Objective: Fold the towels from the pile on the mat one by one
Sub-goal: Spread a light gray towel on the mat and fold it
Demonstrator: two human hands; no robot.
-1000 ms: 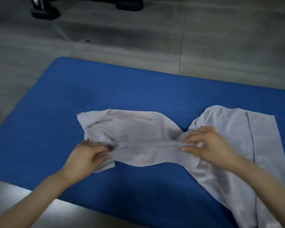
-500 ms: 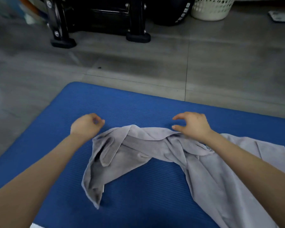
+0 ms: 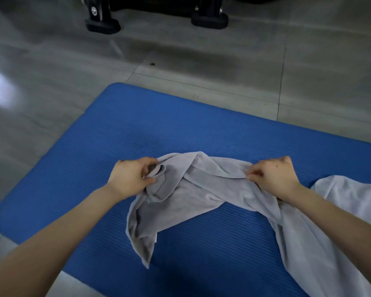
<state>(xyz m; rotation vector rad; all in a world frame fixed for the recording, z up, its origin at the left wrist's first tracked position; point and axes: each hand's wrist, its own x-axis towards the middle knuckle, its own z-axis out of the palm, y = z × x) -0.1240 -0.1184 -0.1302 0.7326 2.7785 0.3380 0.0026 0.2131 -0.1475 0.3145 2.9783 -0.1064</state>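
Head | left grip [image 3: 130, 179] clutches towel [image 3: 201, 190] | right grip [image 3: 274, 176] pinches towel

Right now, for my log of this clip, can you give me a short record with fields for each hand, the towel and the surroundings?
left hand: grips a bunched corner of the grey towel
right hand: pinches the towel's upper edge
towel state: crumpled, not yet folded
surface: blue mat on a grey tiled floor
other cloth: pale cloth at the mat's right side
background: black stand feet
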